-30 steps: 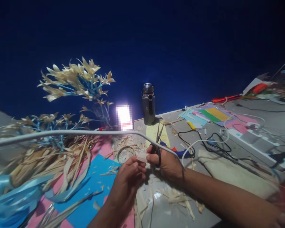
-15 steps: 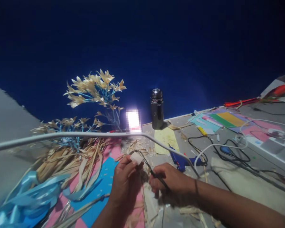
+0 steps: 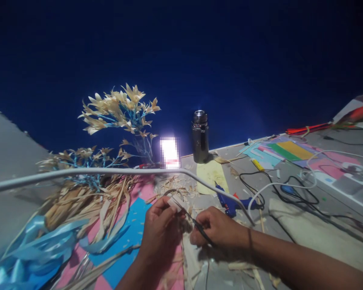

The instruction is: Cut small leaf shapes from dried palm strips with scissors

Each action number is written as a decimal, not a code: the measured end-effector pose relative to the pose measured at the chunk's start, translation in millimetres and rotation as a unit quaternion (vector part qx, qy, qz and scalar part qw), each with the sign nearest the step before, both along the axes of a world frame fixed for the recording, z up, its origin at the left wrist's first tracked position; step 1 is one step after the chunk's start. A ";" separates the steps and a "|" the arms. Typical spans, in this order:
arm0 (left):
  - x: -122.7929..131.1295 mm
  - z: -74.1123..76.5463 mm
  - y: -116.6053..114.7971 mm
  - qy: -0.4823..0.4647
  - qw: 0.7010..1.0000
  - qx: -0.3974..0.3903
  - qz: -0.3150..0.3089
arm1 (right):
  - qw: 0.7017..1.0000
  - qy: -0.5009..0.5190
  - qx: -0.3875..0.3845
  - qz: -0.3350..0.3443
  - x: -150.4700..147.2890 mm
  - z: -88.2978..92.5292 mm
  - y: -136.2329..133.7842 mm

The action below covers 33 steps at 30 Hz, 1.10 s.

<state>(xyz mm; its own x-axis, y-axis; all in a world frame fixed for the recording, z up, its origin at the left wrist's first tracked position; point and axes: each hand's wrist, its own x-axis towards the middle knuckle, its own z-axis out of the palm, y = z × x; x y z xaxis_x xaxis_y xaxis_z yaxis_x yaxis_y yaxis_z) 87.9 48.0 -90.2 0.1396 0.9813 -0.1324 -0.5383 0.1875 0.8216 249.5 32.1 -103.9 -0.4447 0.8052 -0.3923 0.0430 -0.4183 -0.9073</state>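
Observation:
My left hand pinches a small pale strip piece between thumb and fingers, just above the pink and blue paper sheets. My right hand is closed around black-handled scissors, whose blades point up-left toward the pale piece. The blades reach the piece; whether they cut it I cannot tell. Dried straw-like leaves lie scattered beneath both hands.
A white cable arches across in front. A blue glue gun, a steel flask, a bright lamp, coloured papers, tangled cords, a power strip, blue ribbon and a blue-stemmed leaf branch surround the hands.
The view has shifted left and steadied. My right hand has turned the scissors so the blades point at the pale piece, which my left hand has brought lower toward them.

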 end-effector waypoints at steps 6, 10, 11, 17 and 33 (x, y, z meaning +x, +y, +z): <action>-1.7 -0.4 0.8 0.010 1.000 -0.008 -0.011 | 1.000 -0.014 0.016 -0.015 1.0 -8.5 1.9; -3.4 -2.5 1.5 0.021 1.000 -0.006 -0.008 | 0.999 -0.009 0.019 -0.031 0.1 -16.2 2.1; -3.9 -2.8 1.6 0.025 1.000 -0.005 -0.010 | 0.999 -0.003 0.008 -0.032 -0.6 -16.4 1.8; -4.4 0.5 1.4 0.027 0.999 -0.016 -0.010 | 0.999 -0.009 -0.034 -0.034 -3.1 -8.8 -0.3; -42.9 5.9 34.0 0.442 0.881 0.157 0.060 | 0.986 0.018 0.074 -0.148 14.0 -4.2 11.9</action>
